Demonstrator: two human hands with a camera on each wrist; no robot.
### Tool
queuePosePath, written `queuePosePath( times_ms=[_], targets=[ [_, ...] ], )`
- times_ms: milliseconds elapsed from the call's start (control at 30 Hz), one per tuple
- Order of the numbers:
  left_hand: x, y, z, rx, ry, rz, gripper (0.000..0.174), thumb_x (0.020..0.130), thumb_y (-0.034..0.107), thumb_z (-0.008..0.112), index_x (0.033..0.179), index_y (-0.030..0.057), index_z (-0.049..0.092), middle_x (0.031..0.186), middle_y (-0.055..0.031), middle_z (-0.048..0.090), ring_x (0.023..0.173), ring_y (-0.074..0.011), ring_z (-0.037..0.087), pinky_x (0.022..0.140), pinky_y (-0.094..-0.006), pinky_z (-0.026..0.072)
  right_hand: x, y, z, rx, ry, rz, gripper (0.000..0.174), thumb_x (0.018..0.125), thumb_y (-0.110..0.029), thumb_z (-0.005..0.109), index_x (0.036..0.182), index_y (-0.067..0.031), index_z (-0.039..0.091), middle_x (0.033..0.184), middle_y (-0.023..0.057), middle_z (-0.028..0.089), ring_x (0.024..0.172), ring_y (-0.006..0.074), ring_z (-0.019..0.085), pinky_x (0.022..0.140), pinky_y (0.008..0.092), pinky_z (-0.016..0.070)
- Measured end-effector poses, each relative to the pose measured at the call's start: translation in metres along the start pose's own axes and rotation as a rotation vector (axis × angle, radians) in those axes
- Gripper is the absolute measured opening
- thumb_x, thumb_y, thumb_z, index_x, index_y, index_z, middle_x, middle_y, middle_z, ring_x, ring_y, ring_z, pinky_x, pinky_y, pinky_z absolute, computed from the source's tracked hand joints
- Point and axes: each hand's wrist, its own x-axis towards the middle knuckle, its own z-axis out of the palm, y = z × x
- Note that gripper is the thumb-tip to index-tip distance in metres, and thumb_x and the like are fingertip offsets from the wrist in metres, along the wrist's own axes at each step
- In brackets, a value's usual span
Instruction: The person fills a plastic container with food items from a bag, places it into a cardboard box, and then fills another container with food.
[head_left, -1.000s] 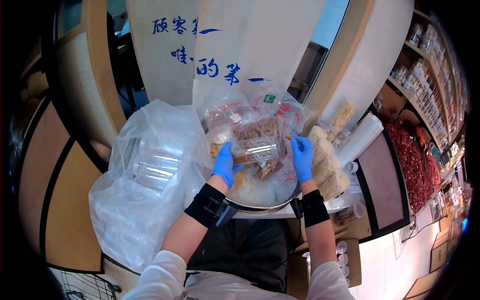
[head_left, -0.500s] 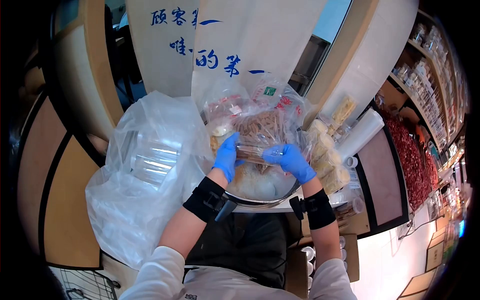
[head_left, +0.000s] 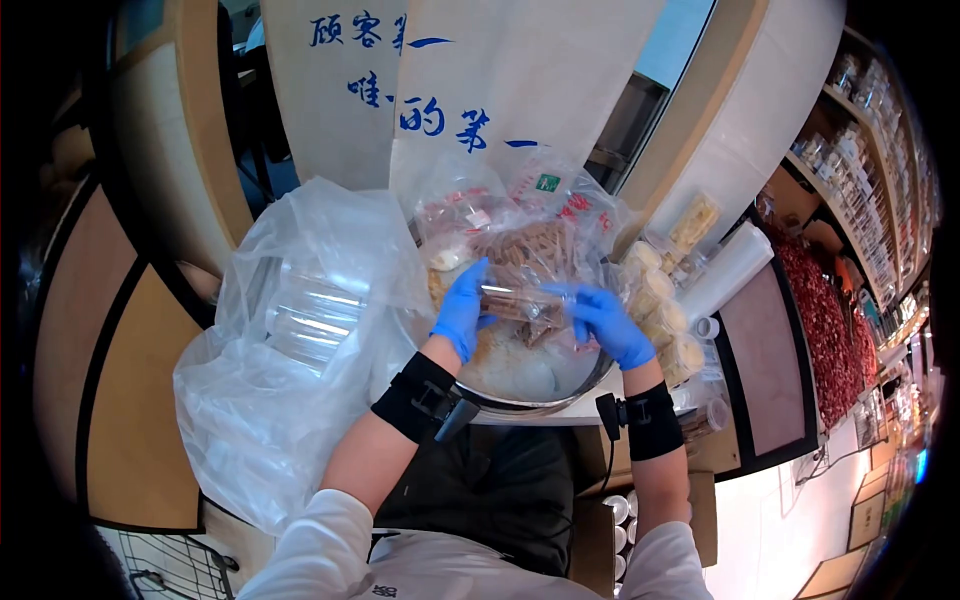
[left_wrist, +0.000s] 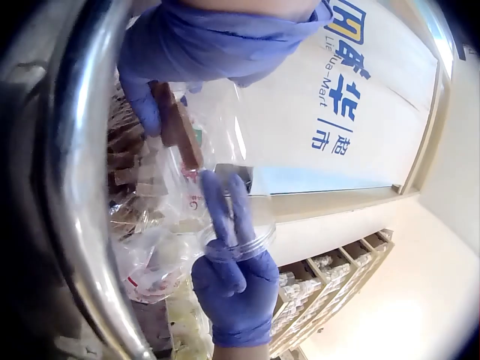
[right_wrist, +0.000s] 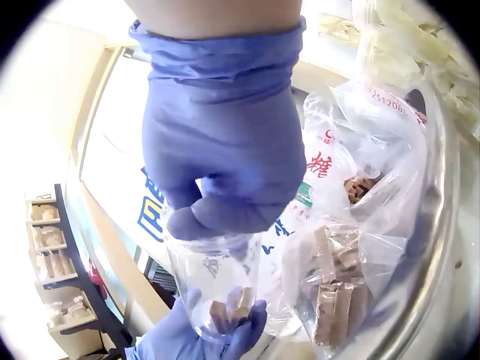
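Note:
My blue-gloved left hand (head_left: pixel 460 312) grips the closed end of a clear jar (head_left: pixel 515 302) lying on its side above a metal-rimmed basin (head_left: pixel 530 408). Brown sticks (right_wrist: pixel 231 307) lie in the jar's far end in the right wrist view. At its mouth is my gloved right hand (head_left: pixel 612 328); in the left wrist view two straight fingers (left_wrist: pixel 217 206) reach inside the rim while the thumb and other fingers are bent. A clear bag of brown pieces (head_left: pixel 530 245) lies in the basin behind the jar.
A big plastic bag of clear jars (head_left: pixel 315 320) stands left of the basin. Filled jars (head_left: pixel 660 320) and a clear roll (head_left: pixel 725 275) lie to the right. Below right, a cardboard box (head_left: pixel 705 520) holds lidded containers. White panels with blue writing stand behind.
My right hand has come in from the right to the jar's mouth, then drawn back slightly. My left hand keeps its grip on the jar.

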Motion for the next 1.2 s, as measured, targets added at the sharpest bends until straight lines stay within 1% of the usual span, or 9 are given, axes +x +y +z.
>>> queuePosePath(
  times_ms=[67, 200, 267, 300, 367, 467, 567, 633, 1200],
  targets=[
    [-0.001, 0.000, -0.002, -0.095, -0.002, 0.025, 0.049, 0.088, 0.055, 0.048, 0.121, 0.0204, 0.059, 0.112, -0.0038, 0.062, 0.096, -0.0178, 0.057, 0.081, -0.0356, 0.0446, 0.007, 0.014, -0.007, 0.301, 0.344, -0.369, 0.031, 0.093, -0.015, 0.053, 0.121, -0.0047, 0.060, 0.081, 0.0046, 0.066, 0.052, 0.0050, 0.050, 0.051, 0.0192, 0.0371],
    [0.014, -0.006, -0.017, -0.366, -0.215, -0.006, 0.053, 0.089, 0.054, 0.046, 0.123, 0.0144, 0.057, 0.109, -0.0083, 0.065, 0.098, -0.0217, 0.062, 0.080, -0.0384, 0.0521, 0.040, 0.062, -0.027, 0.447, 0.685, -0.373, 0.023, 0.093, -0.017, 0.054, 0.109, -0.0026, 0.063, 0.084, 0.0095, 0.068, 0.055, 0.0140, 0.058, 0.054, 0.0265, 0.0429],
    [0.011, -0.004, -0.011, -0.327, -0.343, -0.041, 0.054, 0.089, 0.053, 0.045, 0.123, 0.0133, 0.056, 0.108, -0.0094, 0.066, 0.096, -0.0226, 0.063, 0.078, -0.0380, 0.0542, 0.067, 0.122, -0.038, -0.630, 1.067, -0.513, 0.023, 0.090, -0.015, 0.055, 0.108, -0.0014, 0.062, 0.086, 0.0161, 0.067, 0.065, 0.0267, 0.063, 0.065, 0.0357, 0.0482],
    [0.004, 0.000, -0.006, -0.300, -0.293, -0.054, 0.053, 0.089, 0.054, 0.045, 0.122, 0.0135, 0.057, 0.106, -0.0093, 0.066, 0.091, -0.0219, 0.064, 0.074, -0.0353, 0.0543, 0.068, 0.130, -0.038, -0.626, 1.078, -0.507, 0.023, 0.090, -0.015, 0.055, 0.108, -0.0014, 0.062, 0.086, 0.0161, 0.067, 0.065, 0.0267, 0.063, 0.065, 0.0357, 0.0482],
    [0.001, 0.000, -0.004, -0.264, -0.240, -0.075, 0.053, 0.089, 0.054, 0.045, 0.121, 0.0137, 0.058, 0.104, -0.0091, 0.066, 0.085, -0.0211, 0.065, 0.069, -0.0325, 0.0543, 0.069, 0.150, -0.038, -0.961, 0.621, -0.216, 0.024, 0.088, -0.013, 0.056, 0.107, -0.0019, 0.063, 0.088, 0.0228, 0.065, 0.078, 0.0370, 0.063, 0.074, 0.0432, 0.0485],
    [0.004, -0.005, -0.010, -0.123, -0.326, -0.103, 0.052, 0.089, 0.055, 0.046, 0.117, 0.0137, 0.060, 0.104, -0.0089, 0.066, 0.082, -0.0196, 0.063, 0.066, -0.0300, 0.0530, 0.052, 0.112, -0.025, -0.582, 0.575, -0.158, 0.019, 0.086, -0.011, 0.054, 0.098, -0.0019, 0.065, 0.087, 0.0235, 0.065, 0.081, 0.0368, 0.064, 0.074, 0.0425, 0.0490],
    [0.007, -0.009, -0.008, -0.029, -0.220, -0.104, 0.047, 0.088, 0.055, 0.049, 0.110, 0.0153, 0.061, 0.101, -0.0080, 0.066, 0.078, -0.0183, 0.062, 0.064, -0.0289, 0.0518, 0.080, 0.166, -0.041, -0.379, 0.808, -0.156, 0.016, 0.085, -0.009, 0.053, 0.089, -0.0019, 0.066, 0.084, 0.0238, 0.065, 0.078, 0.0375, 0.065, 0.071, 0.0440, 0.0490],
    [0.012, -0.015, -0.010, -0.024, -0.049, -0.086, 0.042, 0.087, 0.053, 0.052, 0.105, 0.0168, 0.061, 0.097, -0.0072, 0.065, 0.076, -0.0187, 0.062, 0.064, -0.0306, 0.0522, 0.073, 0.151, -0.043, -0.670, 0.779, -0.107, 0.013, 0.082, -0.009, 0.055, 0.086, -0.0032, 0.067, 0.083, 0.0225, 0.065, 0.076, 0.0373, 0.065, 0.069, 0.0445, 0.0495],
    [0.012, -0.013, -0.007, 0.023, 0.006, -0.098, 0.050, 0.082, 0.056, 0.057, 0.118, 0.0215, 0.054, 0.104, -0.0085, 0.057, 0.088, -0.0196, 0.057, 0.074, -0.0346, 0.0488, 0.085, 0.165, -0.052, -0.552, 0.773, -0.035, 0.018, 0.080, -0.013, 0.059, 0.095, -0.0023, 0.062, 0.085, 0.0202, 0.066, 0.080, 0.0341, 0.065, 0.069, 0.0415, 0.0485]
  ],
)
